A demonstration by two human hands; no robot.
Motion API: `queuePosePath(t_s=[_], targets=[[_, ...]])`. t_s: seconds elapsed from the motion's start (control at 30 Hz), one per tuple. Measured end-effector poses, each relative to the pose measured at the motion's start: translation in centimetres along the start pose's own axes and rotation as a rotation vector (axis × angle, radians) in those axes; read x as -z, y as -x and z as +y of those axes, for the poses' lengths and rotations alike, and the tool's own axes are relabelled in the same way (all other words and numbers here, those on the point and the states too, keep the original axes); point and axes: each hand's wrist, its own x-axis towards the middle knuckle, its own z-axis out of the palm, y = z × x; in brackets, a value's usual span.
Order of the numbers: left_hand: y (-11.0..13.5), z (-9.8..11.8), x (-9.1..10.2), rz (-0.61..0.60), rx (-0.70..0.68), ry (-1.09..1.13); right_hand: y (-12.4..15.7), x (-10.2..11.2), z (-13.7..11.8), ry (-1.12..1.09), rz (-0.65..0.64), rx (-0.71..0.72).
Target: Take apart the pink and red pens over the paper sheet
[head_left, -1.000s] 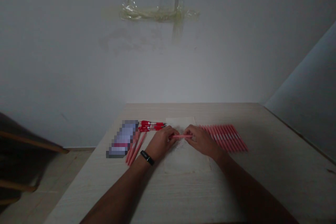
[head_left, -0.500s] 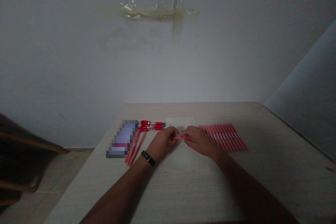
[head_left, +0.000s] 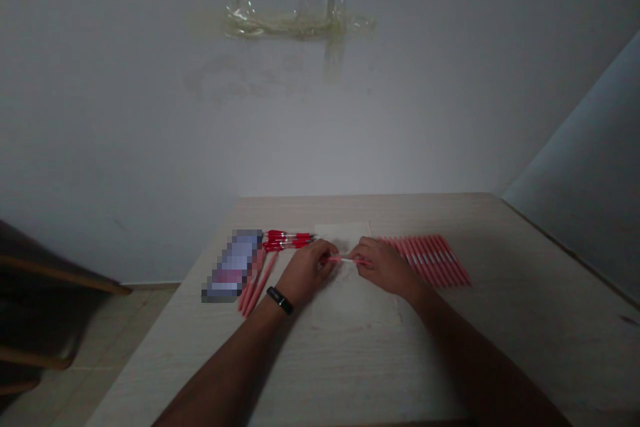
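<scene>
Between my two hands a slim pink pen lies sideways just above a pale sheet on the table. Its middle shows a white stretch, and its ends run pink into my fingers. My left hand, with a black band on the wrist, pinches the left end. The right end is pinched by my right hand. Close to the right hand lies a neat row of pink pens with pale middles. Left of my left hand are loose pink sticks, partly overlapping one another.
Several red pens lie behind my left hand. A phone-like flat object, blurred by pixels, rests at the table's left. The wooden table meets the wall at the back. Dark furniture stands on the floor at left.
My hands have drawn slightly apart at the pen. A white stretch now shows between them, where mostly pink was visible before. The laid-out pens and sticks stay where they were.
</scene>
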Motion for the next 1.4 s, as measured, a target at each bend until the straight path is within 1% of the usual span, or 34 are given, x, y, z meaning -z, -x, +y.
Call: queuePosePath(t_s=[0.13,0.23,0.37,0.63,0.77,0.93,1.07,1.2,1.27,1.33,1.4], targets=[[-0.1,-0.5,0.2,0.083,0.014,-0.032,0.0,0.5,0.9,0.049,0.075,-0.071],[-0.2,-0.9,0.0,0.111,0.068,-0.022,0.1,0.7,1.3,0.051,0.115,-0.108],[-0.2,-1.2,-0.6,0.087,0.151,0.023,0.0,0.5,1.2,0.056,0.117,-0.127],[-0.2,-1.6,-2.0,0.09,0.199,0.111,0.0,0.2,0.9,0.063,0.092,-0.115],[-0.3,-1.5,-2.4,0.1,0.216,0.122,-0.1,0.0,1.1,0.069,0.071,-0.116],[-0.4,-1.2,-2.3,0.108,0.205,0.066,-0.1,0.0,1.1,0.058,0.052,-0.105],[-0.3,-1.6,-2.0,0.144,0.205,0.046,0.0,0.1,0.9,0.053,0.034,-0.083],[-0.3,-1.9,-1.9,0.142,0.196,0.046,0.0,0.1,0.9,0.042,0.03,-0.076],[-0.3,-1.7,-1.7,0.155,0.165,0.05,-0.1,0.1,0.9,0.036,0.026,-0.078],[-0.4,-1.2,-1.4,0.155,0.099,0.063,0.0,0.1,0.8,0.031,0.018,-0.078],[-0.4,-0.6,-1.1,0.111,0.025,0.086,0.0,0.0,0.4,0.015,0.004,-0.062]])
